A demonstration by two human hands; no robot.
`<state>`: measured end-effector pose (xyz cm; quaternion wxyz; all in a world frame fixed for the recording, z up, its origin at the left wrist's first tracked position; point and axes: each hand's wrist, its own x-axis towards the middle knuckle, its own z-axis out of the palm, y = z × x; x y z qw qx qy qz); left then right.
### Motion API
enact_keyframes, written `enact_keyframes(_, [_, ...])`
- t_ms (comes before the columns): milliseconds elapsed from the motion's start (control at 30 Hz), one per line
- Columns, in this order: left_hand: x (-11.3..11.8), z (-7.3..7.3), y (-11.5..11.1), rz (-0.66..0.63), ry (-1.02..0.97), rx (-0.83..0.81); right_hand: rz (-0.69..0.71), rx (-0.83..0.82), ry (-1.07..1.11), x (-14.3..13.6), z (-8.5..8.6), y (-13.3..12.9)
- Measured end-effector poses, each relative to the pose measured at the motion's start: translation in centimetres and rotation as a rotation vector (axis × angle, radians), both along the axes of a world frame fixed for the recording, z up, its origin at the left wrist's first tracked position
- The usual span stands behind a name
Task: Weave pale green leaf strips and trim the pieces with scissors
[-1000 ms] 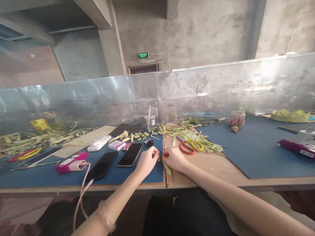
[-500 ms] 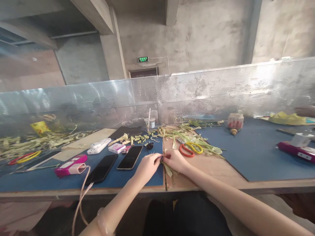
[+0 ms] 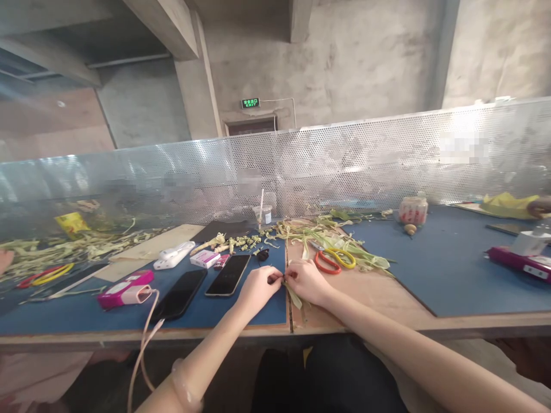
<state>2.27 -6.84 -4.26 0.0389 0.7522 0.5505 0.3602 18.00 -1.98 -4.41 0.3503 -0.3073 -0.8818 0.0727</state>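
My left hand (image 3: pixel 260 288) and my right hand (image 3: pixel 308 282) meet over the seam between the blue mat and the bare wood. Both are closed in a pinch, fingertips nearly touching. A pale green strip of husk (image 3: pixel 295 297) is held between them, its loose end hanging below the right fingers; the pinched part is small and mostly hidden. Just beyond my right hand lie scissors with red and yellow handles (image 3: pixel 343 258), on a heap of husk strips (image 3: pixel 310 231). A black phone (image 3: pixel 229 275) rests to the left of my left hand.
Farther left are another phone (image 3: pixel 179 293) with a cable, a magenta box (image 3: pixel 124 288), a white power strip (image 3: pixel 174 254) and small knotted husk pieces (image 3: pixel 244 244). A plastic cup (image 3: pixel 263 217) and a jar (image 3: pixel 413 211) stand before the perforated metal screen (image 3: pixel 361 166). Another person's hand (image 3: pixel 540 207) is at far right.
My hands stay together in almost the same place, with the fingertips shifting slightly around the husk strip. Part of another person's hand has come into view at the far left edge.
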Motion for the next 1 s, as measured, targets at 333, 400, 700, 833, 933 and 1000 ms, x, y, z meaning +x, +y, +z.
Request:
enact_keyframes(333, [0.0, 0.3, -0.1, 0.017, -0.010, -0.030, -0.041, 0.110, -0.079, 0.0, -0.4, 0.0])
enact_keyframes(400, [-0.1, 0.3, -0.1, 0.012, -0.025, -0.041, -0.037, 0.096, -0.082, 0.0, -0.5, 0.2])
enact_keyframes(700, [-0.1, 0.4, -0.2, -0.003, -0.051, -0.062, -0.035, 0.060, -0.056, -0.1, -0.7, 0.7])
enact_keyframes(833, [-0.1, 0.5, -0.2, 0.003, -0.049, -0.057, -0.022, -0.012, -0.029, -0.1, -0.5, 0.8])
enact_keyframes(933, [0.0, 0.6, -0.3, 0.010, -0.023, -0.062, -0.030, -0.051, -0.008, -0.1, -0.4, 0.9])
enact_keyframes(1000, [0.0, 0.7, -0.3, 0.015, 0.006, -0.059, -0.033, -0.054, -0.011, -0.1, -0.4, 0.8])
